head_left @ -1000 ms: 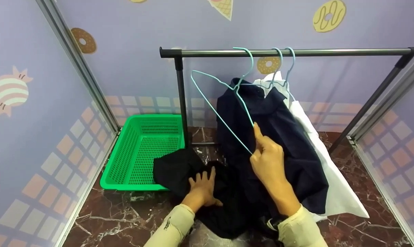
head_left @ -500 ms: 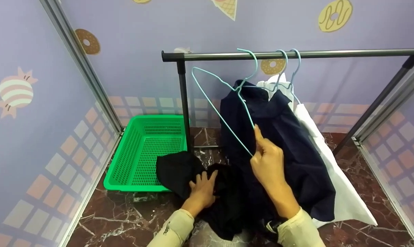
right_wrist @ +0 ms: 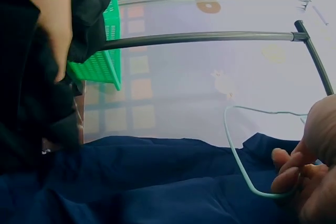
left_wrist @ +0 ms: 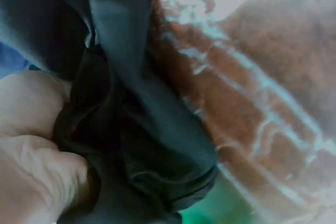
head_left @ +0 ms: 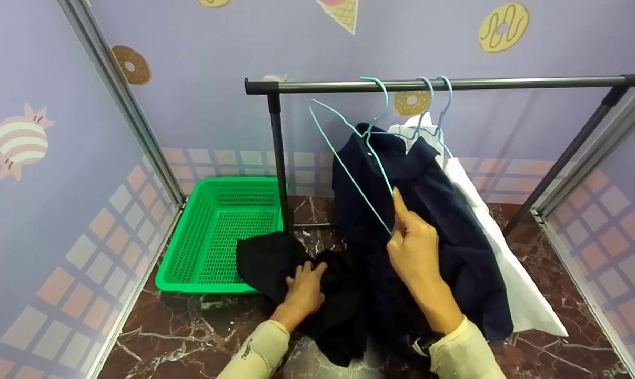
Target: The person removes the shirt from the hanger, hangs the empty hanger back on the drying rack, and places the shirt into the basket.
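Swung rightward, the stiff-looking blue hanger [head_left: 367, 136] is aptly gripped at 1 corner by the right hand [head_left: 416, 245]; limp-looking black garment [head_left: 270, 258] is clutched by the left hand [head_left: 303, 292].

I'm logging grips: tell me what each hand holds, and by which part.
The right hand grips the bare light-blue hanger by its lower end. The left hand is on black cloth; whether it grips it cannot be told.

Black garment [left_wrist: 128, 103] — left wrist view crops it.
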A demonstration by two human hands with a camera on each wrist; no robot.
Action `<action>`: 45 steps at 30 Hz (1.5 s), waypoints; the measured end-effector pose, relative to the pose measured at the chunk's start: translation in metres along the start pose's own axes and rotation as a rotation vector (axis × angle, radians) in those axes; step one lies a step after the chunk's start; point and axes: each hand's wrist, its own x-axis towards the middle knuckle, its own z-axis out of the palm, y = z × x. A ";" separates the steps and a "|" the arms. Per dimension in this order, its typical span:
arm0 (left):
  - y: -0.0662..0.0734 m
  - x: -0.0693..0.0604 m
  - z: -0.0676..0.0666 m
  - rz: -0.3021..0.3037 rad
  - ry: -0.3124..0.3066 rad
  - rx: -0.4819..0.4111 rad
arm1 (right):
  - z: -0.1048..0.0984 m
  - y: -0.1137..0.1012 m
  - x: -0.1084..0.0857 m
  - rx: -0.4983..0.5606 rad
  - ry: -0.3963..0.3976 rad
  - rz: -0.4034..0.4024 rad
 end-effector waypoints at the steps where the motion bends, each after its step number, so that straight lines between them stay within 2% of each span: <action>1: 0.001 -0.001 -0.003 -0.007 0.009 -0.025 | -0.001 0.000 0.000 -0.002 -0.005 0.007; 6: 0.007 -0.008 -0.023 0.020 0.058 -0.042 | -0.008 -0.002 -0.001 -0.005 -0.038 0.032; 9: 0.012 -0.013 -0.037 0.047 0.123 -0.042 | -0.012 -0.005 -0.001 0.008 -0.050 0.040; 14: 0.024 -0.024 -0.068 0.046 0.255 -0.127 | -0.016 -0.010 -0.004 0.043 -0.046 0.056; 17: 0.027 -0.033 -0.090 0.073 0.374 -0.168 | -0.018 -0.011 -0.006 0.046 -0.029 0.048; 22: 0.026 -0.050 -0.126 0.170 0.626 -0.237 | -0.022 -0.013 -0.011 0.045 -0.002 0.023; 26: 0.021 -0.061 -0.152 0.239 0.799 -0.292 | -0.025 -0.014 -0.013 0.058 0.009 0.017; 32: 0.007 -0.073 -0.176 0.301 1.059 -0.301 | -0.033 -0.014 -0.020 0.043 0.000 0.003; 36: -0.002 -0.075 -0.189 0.284 1.160 -0.344 | -0.041 -0.013 -0.026 0.040 0.000 -0.006; 42: -0.026 -0.072 -0.210 0.184 1.242 -0.428 | -0.050 -0.017 -0.033 0.042 0.011 -0.039; 45: -0.037 -0.066 -0.216 0.133 1.302 -0.452 | -0.058 -0.016 -0.036 0.039 0.024 -0.062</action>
